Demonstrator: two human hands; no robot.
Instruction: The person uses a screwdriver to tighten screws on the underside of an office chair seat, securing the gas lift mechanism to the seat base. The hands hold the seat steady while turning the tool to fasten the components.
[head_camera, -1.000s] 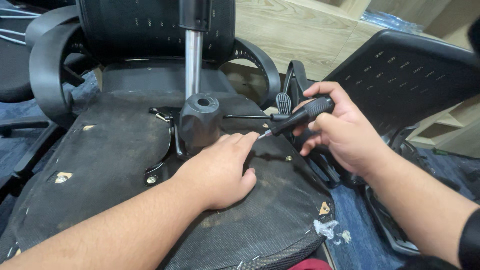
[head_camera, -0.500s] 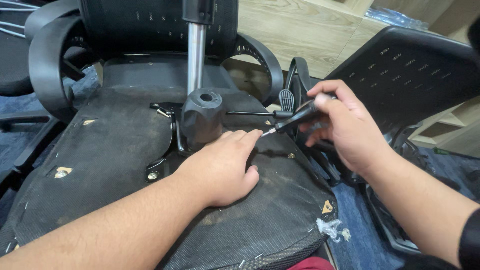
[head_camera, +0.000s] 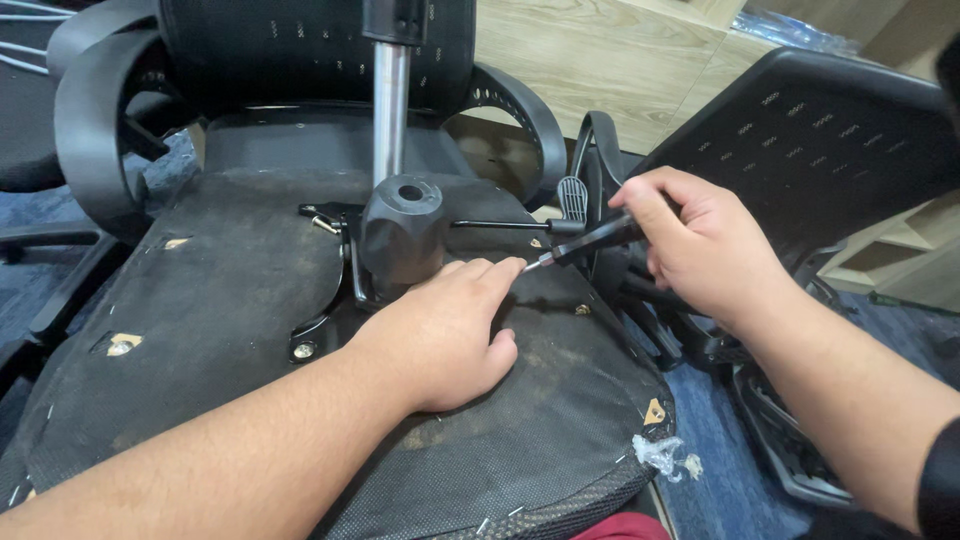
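Observation:
An upturned office chair seat (head_camera: 200, 330) with a black fabric underside lies in front of me. Its black mechanism housing (head_camera: 401, 235) sits in the middle, with a chrome gas cylinder (head_camera: 389, 110) rising behind it. My left hand (head_camera: 440, 335) rests flat on the seat, fingertips against the housing's right side. My right hand (head_camera: 700, 245) grips a black-handled screwdriver (head_camera: 590, 240). The screwdriver's metal tip meets my left fingertips. A thin black lever (head_camera: 500, 225) with a paddle end (head_camera: 570, 197) runs out from the housing under the screwdriver.
Curved black armrests (head_camera: 85, 130) and a mesh chair back (head_camera: 310, 60) stand behind the seat. Another black chair back (head_camera: 830, 130) leans at the right over more chair parts (head_camera: 790, 440). Blue carpet (head_camera: 720, 490) lies below. A light wooden board (head_camera: 590, 60) is at the back.
My right hand has rolled over the screwdriver handle, so its back now faces up. The tool's tip has stayed at my left fingertips. My left hand has not moved.

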